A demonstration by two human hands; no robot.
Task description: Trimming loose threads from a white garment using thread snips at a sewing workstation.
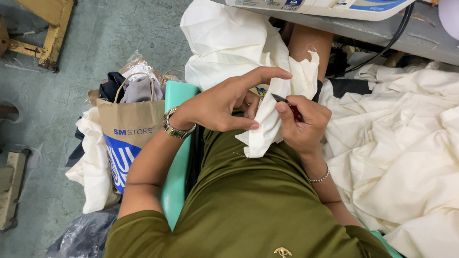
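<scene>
Item 1: cream cloth piece (260,131). Soft woven fabric, matte, with a frayed raw edge at the top. It hangs over your lap, between your two hands, and runs up into a larger bunched mass of the same cloth toward the machine table (382,36).

Item 2: your left hand (224,102). Fingers are pinched on the cloth, thumb beneath and forefinger arched over the top fold. One metal-link wristwatch (174,125) sits on the wrist.

Item 3: your right hand (303,124). Fingers are curled tight around one small cutting tool (286,104), with a dark pointed tip and a red handle mostly hidden in the fist. The tip touches the cloth's edge. One thin silver chain bracelet (319,177) is on the wrist.

Item 4: cream fabric heap (406,138), one pile, heavily creased, spread at your right side.

Item 5: paper carrier bag (128,136), one, brown with a blue printed lower panel and cord handles, stuffed with dark and grey garments. It stands on the floor just beside the seat at your left.

Item 6: seat (176,172), one, smooth turquoise surface, showing along your left thigh.

Item 7: plastic sack (81,236), one, dark and glossy, crumpled, on the concrete floor below the bag.
</scene>
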